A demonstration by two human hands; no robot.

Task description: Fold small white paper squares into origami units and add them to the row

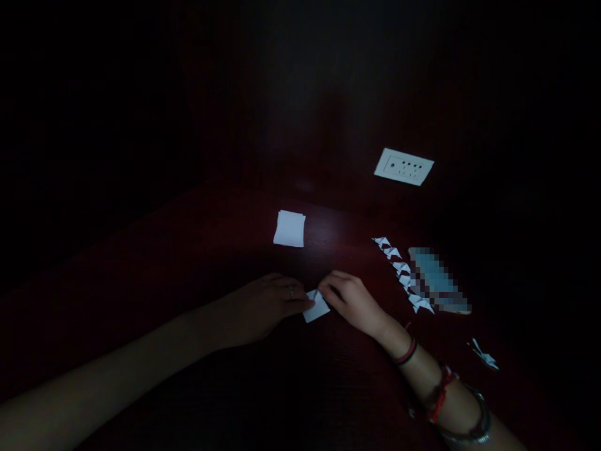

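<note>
A small white square of paper lies on the dark red table between my two hands. My left hand, with a ring on one finger, holds its upper left part, the thumb resting on top. At the top corner, the curled fingers of my right hand pinch the paper, and a small flap or crease shows there. Beyond the hands sits a stack of white paper squares. To the right, several folded white paper pieces stand in a slanting row.
Beside the row lies a phone with a blurred screen. A small white folded piece or scrap is nearer me on the right. A white power socket is set in the back panel. The surroundings are very dark.
</note>
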